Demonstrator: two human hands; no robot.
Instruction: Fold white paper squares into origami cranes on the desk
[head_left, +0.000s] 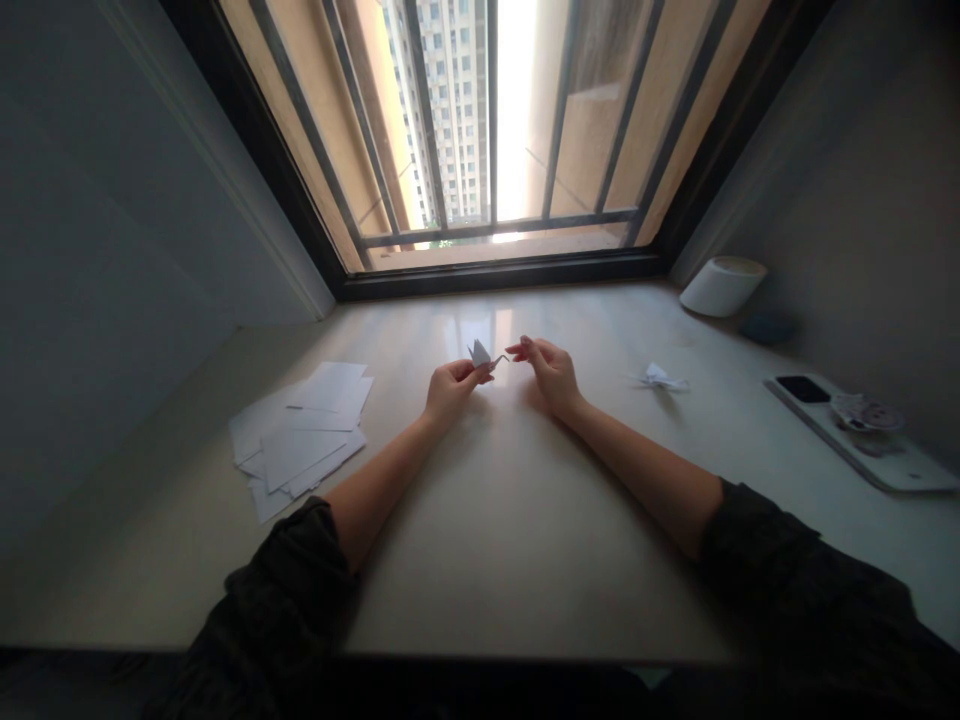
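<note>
Light grip with your left hand (pixel 448 388): pinched on the small white folded-paper bird shape (pixel 480 354), it should steady the base without flattening the upright points, I'd say. Work the thin bent tip with small right fingertip touches; it looks easy to crease wrongly. Your right hand (pixel 555 374) is loosely curled, fingers slightly apart, nothing visibly held. The piece sits at your left fingertips, above the pale glossy tabletop (pixel 487 560), between both hands, tip pointing toward your right fingers, near but apart.
</note>
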